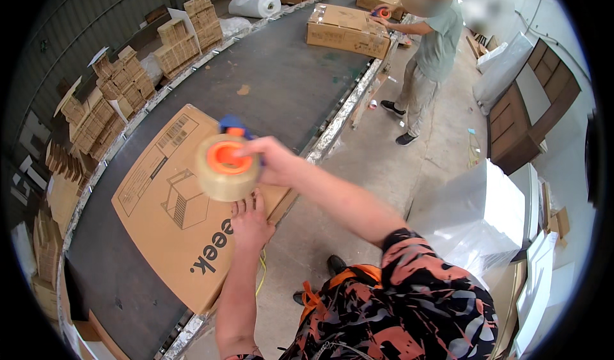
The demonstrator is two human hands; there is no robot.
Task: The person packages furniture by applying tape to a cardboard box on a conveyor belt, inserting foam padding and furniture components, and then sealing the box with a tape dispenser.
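Observation:
A large flat cardboard box lies on a dark conveyor belt in front of me, with a line drawing and dark lettering on its top. My left hand rests on the box near its right edge, fingers stretched out. Just above it, my right hand grips a tape dispenser with an orange hub, a blue part and a thick roll of clear tape. The roll hangs over the box's right side and hides part of its top. Whether any tape touches the box, I cannot tell.
Farther along the conveyor belt, a co-worker stands beside another cardboard box, holding a tape dispenser. Stacks of folded cardboard line the belt's far side. A plastic-wrapped stack stands on the floor at my right.

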